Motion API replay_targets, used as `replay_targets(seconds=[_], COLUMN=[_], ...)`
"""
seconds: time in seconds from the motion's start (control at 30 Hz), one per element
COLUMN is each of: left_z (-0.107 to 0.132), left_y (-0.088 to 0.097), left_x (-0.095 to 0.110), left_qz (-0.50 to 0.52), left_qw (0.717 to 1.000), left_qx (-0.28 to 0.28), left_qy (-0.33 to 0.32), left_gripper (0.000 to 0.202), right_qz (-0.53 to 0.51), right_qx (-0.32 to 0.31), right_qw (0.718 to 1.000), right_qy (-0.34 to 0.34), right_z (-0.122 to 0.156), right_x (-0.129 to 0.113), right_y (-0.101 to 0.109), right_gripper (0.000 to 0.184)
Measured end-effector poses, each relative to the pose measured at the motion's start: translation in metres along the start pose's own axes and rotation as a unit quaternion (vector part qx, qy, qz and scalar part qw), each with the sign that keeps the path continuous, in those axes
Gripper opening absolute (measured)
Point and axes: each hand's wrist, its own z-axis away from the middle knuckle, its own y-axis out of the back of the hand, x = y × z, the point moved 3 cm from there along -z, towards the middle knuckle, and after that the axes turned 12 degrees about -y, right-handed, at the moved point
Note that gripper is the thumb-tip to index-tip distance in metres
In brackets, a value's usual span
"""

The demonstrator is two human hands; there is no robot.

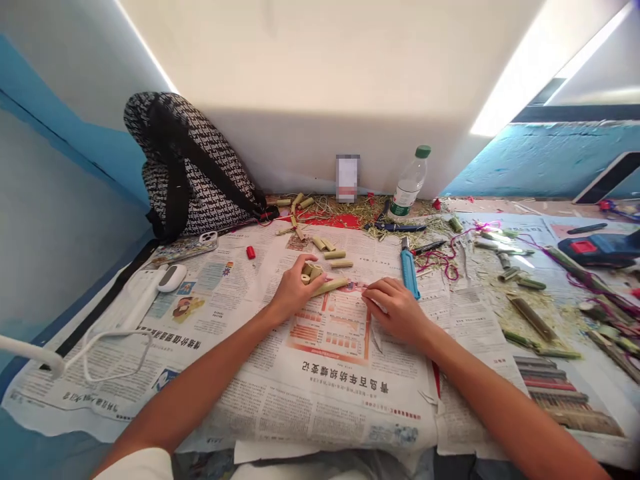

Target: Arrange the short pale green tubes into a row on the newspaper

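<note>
My left hand point(296, 290) is curled around a small cluster of short bamboo tubes point(311, 272) on the newspaper. A longer bamboo tube point(331, 287) points out from under its fingertips to the right. To the right, my right hand point(393, 303) rests low over the paper with fingers bent together. Near its fingertips lies a thin pinkish strand point(356, 285); whether the fingers grip it is hidden. Just beyond my hands lie several loose cut tubes point(335, 255). A blue utility knife point(410, 270) lies to the right of my right hand.
Newspaper point(240, 373) covers the table. Along the back stand a patterned backpack point(195, 167) and a plastic bottle point(409, 187), with pliers point(395, 227) before it. At left are a phone point(187, 247) and white power strip point(135, 300); at right, bamboo offcuts point(531, 317) and a blue power tool point(600, 248).
</note>
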Motion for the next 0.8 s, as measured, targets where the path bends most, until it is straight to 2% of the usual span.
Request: replay_targets(seconds=[0.1, 0.27, 0.43, 0.57, 0.63, 0.73, 0.77, 0.8], left_z=[-0.007, -0.019, -0.020, -0.021, -0.030, -0.047, -0.053, -0.058], left_y=[-0.001, -0.005, -0.010, -0.005, 0.000, 0.001, 0.001, 0.002], left_x=[-0.006, -0.016, -0.013, -0.008, -0.006, -0.002, 0.001, 0.004], left_qz=[-0.013, -0.043, -0.002, 0.002, 0.001, 0.032, 0.042, 0.044], left_qw=[1.000, 0.997, 0.994, 0.993, 0.996, 0.990, 0.987, 0.987], left_qx=[0.006, 0.026, 0.028, -0.012, -0.036, -0.138, -0.157, -0.154], left_qy=[-0.003, -0.057, -0.105, -0.116, -0.078, 0.010, 0.016, 0.010], left_gripper=[0.046, 0.045, 0.032, 0.035, 0.037, 0.042, 0.039, 0.034], right_qz=[-0.004, -0.013, -0.038, -0.061, -0.114, -0.073, -0.052, -0.040], right_qx=[-0.005, -0.027, -0.020, -0.019, -0.018, -0.068, -0.093, -0.111], right_qw=[1.000, 1.000, 0.999, 0.998, 0.992, 0.992, 0.991, 0.991], right_qy=[-0.002, -0.009, 0.002, -0.008, -0.050, -0.083, -0.079, -0.071], right_z=[0.000, 0.001, 0.003, -0.006, -0.018, -0.040, -0.046, -0.050], right_x=[-0.004, -0.008, -0.008, -0.015, -0.021, -0.032, -0.035, -0.037], right_y=[-0.001, -0.001, 0.002, 0.013, 0.023, 0.028, 0.026, 0.022], right_gripper=[0.019, 0.022, 0.020, 0.022, 0.020, 0.016, 0.015, 0.015])
